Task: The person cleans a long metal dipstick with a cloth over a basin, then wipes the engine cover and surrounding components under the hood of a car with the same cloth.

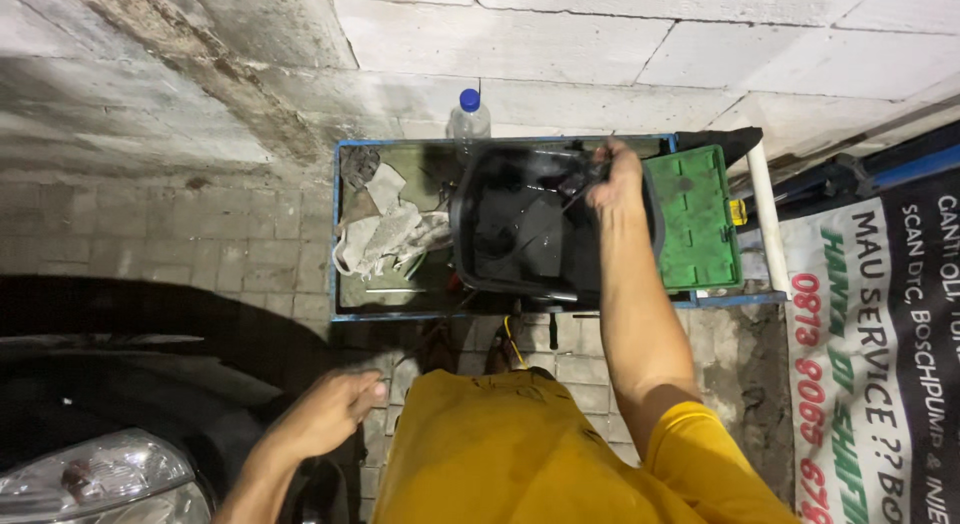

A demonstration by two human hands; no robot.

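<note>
Hands apart: my right hand [617, 176] grips the black tub's [520, 224] far rim inside the blue crate [345, 314], tub not yet lifted out, left hand [335, 409] hanging loosely open, well short of it.

Pale block wall [560, 34], paved brick floor [230, 244], dim artificial light.

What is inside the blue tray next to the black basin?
In the blue tray, left of the black basin that the right hand grips, lie crumpled dirty rags. Whatever sits under the basin and rags is covered.
</note>
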